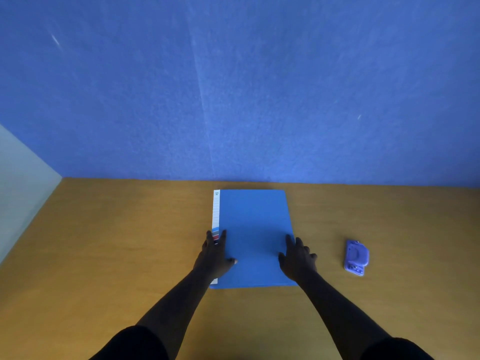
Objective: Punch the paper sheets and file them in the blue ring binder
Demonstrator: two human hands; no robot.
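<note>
Pale grey-white side panel [23, 193] closed off the far left, meeting the bench's left edge. Bench [130, 242] was a flat wood-grain surface in orange-brown, running the full width of the view. Behind it a blue felt-like back wall [233, 87] rose from the far edge, with a faint vertical seam near its middle.

Left hand [215, 253] lay flat on the near-left part of the closed blue ring binder [255, 229], fingers straight and spread, fingertips over the spine strip, thumb pointing right across the cover. It gripped nothing; it pressed or rested on the cover. Dark sleeve ended above the elbow.

The binder lay flat at the bench's middle, its far edge just short of the back wall, long side running away from the person. Cover was plain matte blue, closed. A narrow white label strip [216, 211] ran along its left edge, with small print at the far end and blue and red bands nearer the hand.

Right hand [297, 258] rested on the binder's near-right edge, fingers extended and slightly spread, partly over the edge onto the bench; holding nothing.

A small purple plastic hole punch [355, 258] sat on the bench right of the binder, well apart from it and from the right hand, untouched.

No loose paper sheets could be made out.
</note>
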